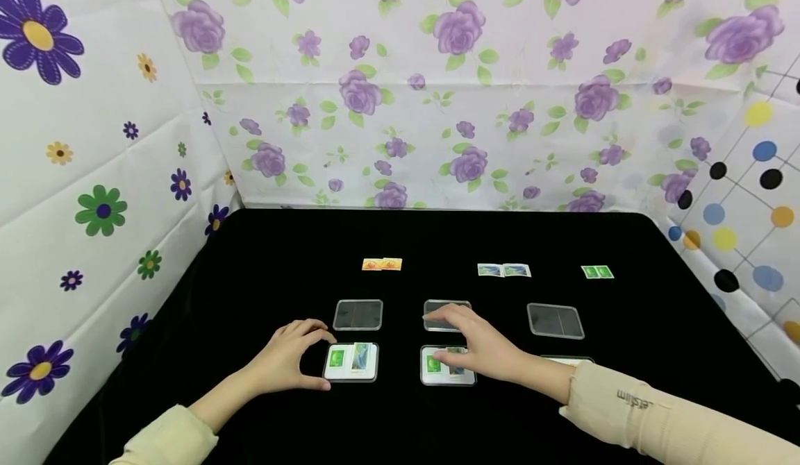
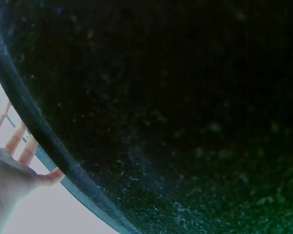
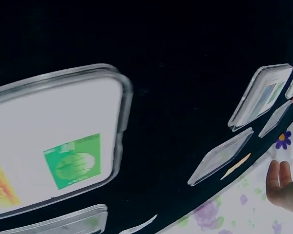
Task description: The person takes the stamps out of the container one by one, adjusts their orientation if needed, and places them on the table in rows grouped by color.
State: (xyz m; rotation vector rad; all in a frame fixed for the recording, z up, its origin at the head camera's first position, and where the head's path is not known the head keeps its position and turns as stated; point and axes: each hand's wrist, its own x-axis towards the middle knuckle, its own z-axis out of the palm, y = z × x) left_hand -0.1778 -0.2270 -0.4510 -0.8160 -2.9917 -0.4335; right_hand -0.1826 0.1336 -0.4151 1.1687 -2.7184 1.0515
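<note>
My left hand (image 1: 284,357) is at the left edge of a clear-rimmed stamp case (image 1: 343,371), its thumb and a finger by two corners; whether they press it I cannot tell. This case carries a green stamp and a blue one on white. Fingers of the left hand (image 2: 12,175) look spread in the left wrist view. Over the middle stamp case (image 1: 446,379) hovers my right hand (image 1: 478,340), its thumb covering part of the stamps. Its fingers reach above a clear lid (image 1: 437,326). In the right wrist view that hand (image 3: 285,183) appears apart from the cases.
A third stamp case (image 3: 83,117), with green and orange stamps, lies partly under my right sleeve. Further clear lids (image 1: 358,315) (image 1: 555,320) lie behind the outer cases. Orange stamps (image 1: 382,264), blue-grey stamps (image 1: 503,270) and green stamps (image 1: 597,272) line the back of the black cloth (image 1: 300,236).
</note>
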